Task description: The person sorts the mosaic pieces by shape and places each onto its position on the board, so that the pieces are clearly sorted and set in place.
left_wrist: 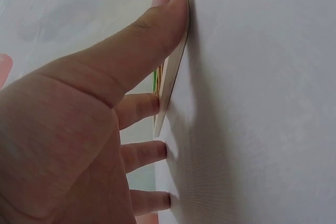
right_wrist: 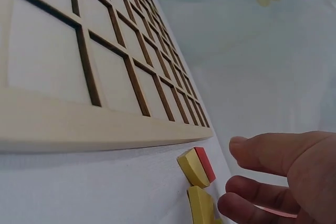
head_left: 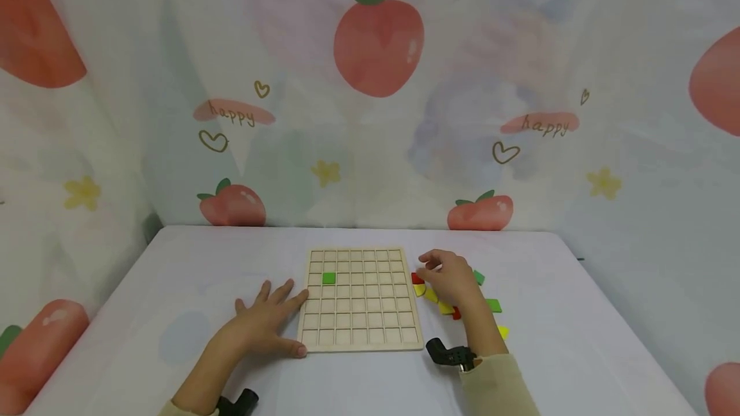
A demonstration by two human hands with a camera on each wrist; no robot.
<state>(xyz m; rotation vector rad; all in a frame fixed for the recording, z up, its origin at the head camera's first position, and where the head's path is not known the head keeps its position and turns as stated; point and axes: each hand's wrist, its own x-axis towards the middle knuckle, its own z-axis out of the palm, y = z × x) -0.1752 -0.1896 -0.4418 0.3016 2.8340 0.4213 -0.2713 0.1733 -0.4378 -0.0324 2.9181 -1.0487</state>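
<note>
A: Where's the grid board [head_left: 359, 305]?
B: Middle of the bench [head_left: 370, 384]; one tile [head_left: 329, 278] in its third row from the back, second column from left; loose tiles [head_left: 430, 294] to its right.
A: Beside it?
B: Left hand [head_left: 263, 326] touching its left edge; right hand [head_left: 453, 280] by the loose tiles.

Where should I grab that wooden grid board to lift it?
Probably by its left and right edges, coming from both sides: the wooden grid board lies flat and has straight side edges. On the right, grip towards the near corner, because loose tiles lie beside that edge farther up.
</note>
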